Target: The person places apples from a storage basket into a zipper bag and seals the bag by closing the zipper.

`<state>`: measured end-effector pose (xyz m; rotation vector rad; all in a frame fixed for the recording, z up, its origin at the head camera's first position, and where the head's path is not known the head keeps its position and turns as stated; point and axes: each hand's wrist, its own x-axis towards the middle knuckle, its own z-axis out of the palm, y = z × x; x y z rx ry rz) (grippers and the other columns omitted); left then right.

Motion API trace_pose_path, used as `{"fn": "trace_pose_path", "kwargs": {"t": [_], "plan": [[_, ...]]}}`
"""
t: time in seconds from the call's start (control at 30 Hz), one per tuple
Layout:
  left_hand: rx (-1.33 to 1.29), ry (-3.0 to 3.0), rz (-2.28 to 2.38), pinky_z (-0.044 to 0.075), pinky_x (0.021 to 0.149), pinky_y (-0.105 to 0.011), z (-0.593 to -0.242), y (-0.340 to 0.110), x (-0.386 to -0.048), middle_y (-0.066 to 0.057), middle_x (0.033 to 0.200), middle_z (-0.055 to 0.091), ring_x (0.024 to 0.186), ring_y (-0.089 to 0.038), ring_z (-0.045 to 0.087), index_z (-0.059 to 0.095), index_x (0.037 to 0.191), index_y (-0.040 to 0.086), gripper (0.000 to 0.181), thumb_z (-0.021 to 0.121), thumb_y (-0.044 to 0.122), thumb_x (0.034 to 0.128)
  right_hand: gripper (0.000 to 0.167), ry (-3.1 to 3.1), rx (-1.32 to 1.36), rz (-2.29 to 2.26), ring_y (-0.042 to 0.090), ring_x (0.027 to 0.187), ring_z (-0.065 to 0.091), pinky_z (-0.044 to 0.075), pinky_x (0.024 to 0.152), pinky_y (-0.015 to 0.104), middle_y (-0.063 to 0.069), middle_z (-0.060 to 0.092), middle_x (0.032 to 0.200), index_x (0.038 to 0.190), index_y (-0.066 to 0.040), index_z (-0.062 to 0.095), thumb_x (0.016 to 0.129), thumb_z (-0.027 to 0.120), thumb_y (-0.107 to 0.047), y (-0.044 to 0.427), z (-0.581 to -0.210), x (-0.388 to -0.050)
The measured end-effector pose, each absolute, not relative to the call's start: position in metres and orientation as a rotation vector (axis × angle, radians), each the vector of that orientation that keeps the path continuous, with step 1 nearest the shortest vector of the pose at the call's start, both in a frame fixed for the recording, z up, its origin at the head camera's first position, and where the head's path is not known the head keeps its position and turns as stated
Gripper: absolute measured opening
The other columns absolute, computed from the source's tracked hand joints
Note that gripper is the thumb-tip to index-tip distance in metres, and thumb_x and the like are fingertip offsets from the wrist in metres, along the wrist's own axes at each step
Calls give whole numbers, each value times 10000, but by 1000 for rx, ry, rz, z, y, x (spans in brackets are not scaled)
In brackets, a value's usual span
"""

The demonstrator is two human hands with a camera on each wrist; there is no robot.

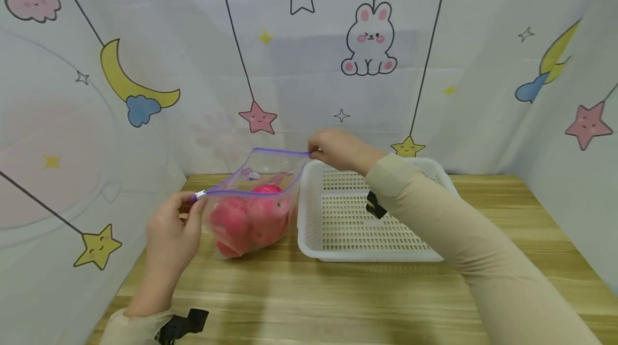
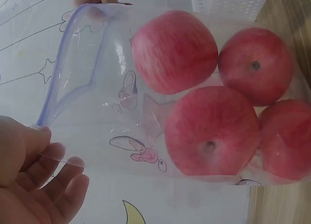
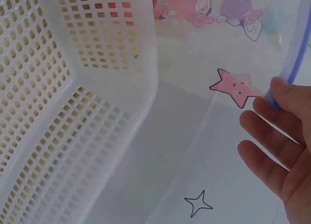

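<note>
A clear zip bag (image 1: 251, 173) with a purple zip edge stands on the table, its mouth spread apart. Several red apples (image 2: 212, 131) lie inside it. My left hand (image 1: 171, 227) pinches the zip edge at the near left corner, beside a white slider (image 1: 200, 195). At the far right corner, my right hand (image 1: 343, 149) pinches the same edge between thumb and forefinger. In the right wrist view, the other fingers (image 3: 265, 165) extend loosely below the purple strip. Printed cartoon figures (image 2: 129, 90) show on the bag's film.
A white plastic basket (image 1: 309, 227) with a perforated base stands right beside the bag, partly under my right forearm. The wooden table (image 1: 309, 302) runs along the front. A white cloth (image 1: 309, 93) printed with stars, moons and rabbits closes off the back and sides.
</note>
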<state>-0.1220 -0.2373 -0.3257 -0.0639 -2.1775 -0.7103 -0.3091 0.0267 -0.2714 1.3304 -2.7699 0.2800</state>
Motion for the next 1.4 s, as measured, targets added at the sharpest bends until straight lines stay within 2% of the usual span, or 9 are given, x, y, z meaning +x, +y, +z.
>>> {"fn": "trace_pose_path", "kwargs": {"t": [0.37,0.4,0.53,0.67,0.77,0.87,1.0,1.2,1.4], "plan": [[-9,-2247,-744,308,637,53,-318,-251,-130,-215,837,655,760,-316,627,615,921,-86,134,638,41,884,144,-2762,1336,561,193,855,633,525,787,329,79,691,957,1005,-60,660,949,573,-159,43,-275,-302],[-6,-2251,-743,308,644,55,-318,-252,-131,-207,840,660,757,-271,628,620,920,-77,132,641,49,884,140,-2755,1338,587,193,844,631,526,780,328,82,691,948,1000,-54,660,946,577,-153,45,-276,-302],[9,-2278,-765,318,666,56,-315,-259,-135,-187,857,683,777,-254,630,645,922,-48,139,642,88,894,129,-2751,1335,657,194,821,626,530,768,322,99,690,928,982,-39,661,936,588,-134,50,-278,-302],[51,-2331,-767,329,678,42,-313,-265,-136,-163,888,693,792,-62,588,662,940,-20,182,627,157,915,122,-2762,1323,689,197,825,627,532,775,328,90,686,922,974,-36,655,934,588,-130,55,-277,-300],[74,-2362,-766,336,690,31,-311,-268,-136,-147,904,693,780,133,459,669,956,-9,215,619,198,923,121,-2770,1324,703,207,843,631,530,786,346,96,684,934,977,-35,647,939,581,-129,59,-276,-299],[77,-2385,-780,344,696,22,-310,-270,-137,-145,917,688,766,179,414,671,969,-6,236,611,218,929,123,-2781,1322,705,223,898,637,526,823,364,97,682,962,984,-41,641,946,572,-135,64,-275,-298],[66,-2414,-778,352,690,18,-309,-270,-141,-140,917,690,768,86,477,675,986,2,244,601,229,935,129,-2796,1306,703,243,959,638,520,870,382,92,681,988,983,-50,638,953,562,-151,70,-274,-297],[27,-2428,-785,365,667,-2,-307,-264,-148,-161,913,689,820,-216,610,678,988,-4,245,603,223,934,111,-2775,1305,687,240,939,642,521,845,391,86,681,959,956,-56,628,950,567,-148,82,-274,-294],[-27,-2418,-789,403,657,-68,-309,-255,-158,-171,906,677,825,-275,627,674,975,-14,236,601,207,934,105,-2778,1277,711,174,756,570,485,698,338,55,649,860,938,-63,620,954,561,-148,97,-274,-291]]}}
